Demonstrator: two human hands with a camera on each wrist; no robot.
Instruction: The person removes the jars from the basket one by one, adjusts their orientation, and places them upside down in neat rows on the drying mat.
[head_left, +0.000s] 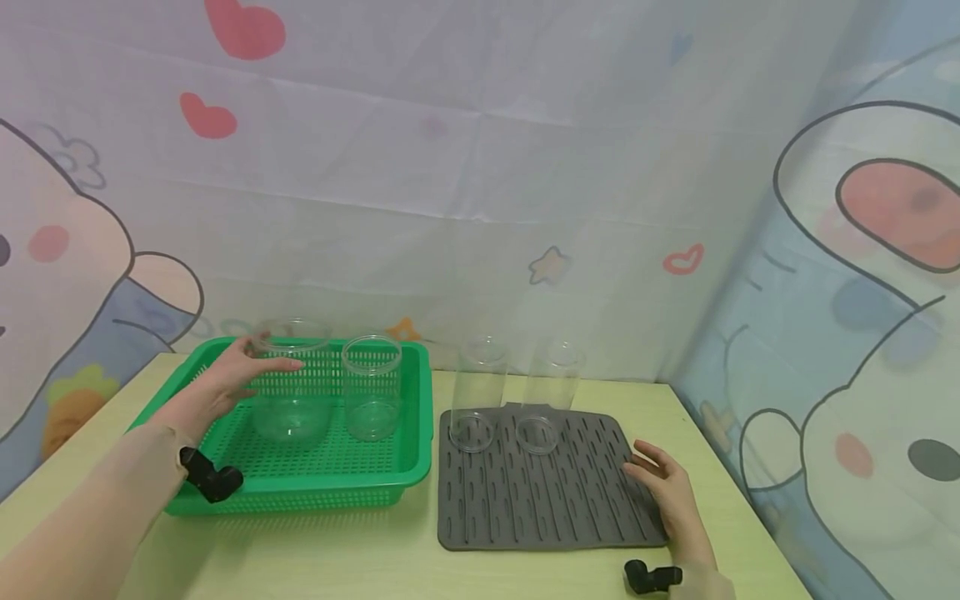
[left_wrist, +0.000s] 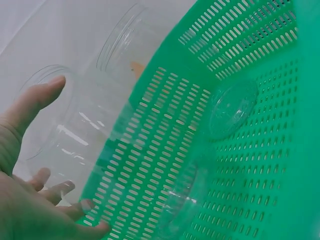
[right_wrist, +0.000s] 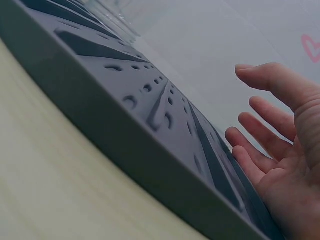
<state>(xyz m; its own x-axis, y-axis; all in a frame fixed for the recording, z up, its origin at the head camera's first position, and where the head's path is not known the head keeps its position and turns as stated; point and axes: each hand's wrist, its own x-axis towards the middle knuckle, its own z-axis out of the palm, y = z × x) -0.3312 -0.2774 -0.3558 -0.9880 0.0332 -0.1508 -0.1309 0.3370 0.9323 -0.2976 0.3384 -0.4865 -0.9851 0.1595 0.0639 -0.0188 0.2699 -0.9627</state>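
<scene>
My left hand (head_left: 225, 379) is at the left side of a wide clear jar (head_left: 291, 421) that stands in the green basket (head_left: 300, 492). In the left wrist view, its thumb and fingers (left_wrist: 60, 192) are spread beside the jar, not curled round it. A narrower clear jar (head_left: 372, 417) stands to the right in the same basket. My right hand (head_left: 675, 500) is by the right edge of the grey ridged mat (head_left: 540, 512), its fingers loosely bent with nothing held. Two tall clear cylinders (head_left: 477, 387) (head_left: 551, 392) stand on the mat's far part.
The basket and mat lie side by side on a pale yellow table (head_left: 360, 550). A printed cloth (head_left: 480, 167) hangs close behind the table and along its right side. Each wrist wears a small black camera mount (head_left: 210, 477).
</scene>
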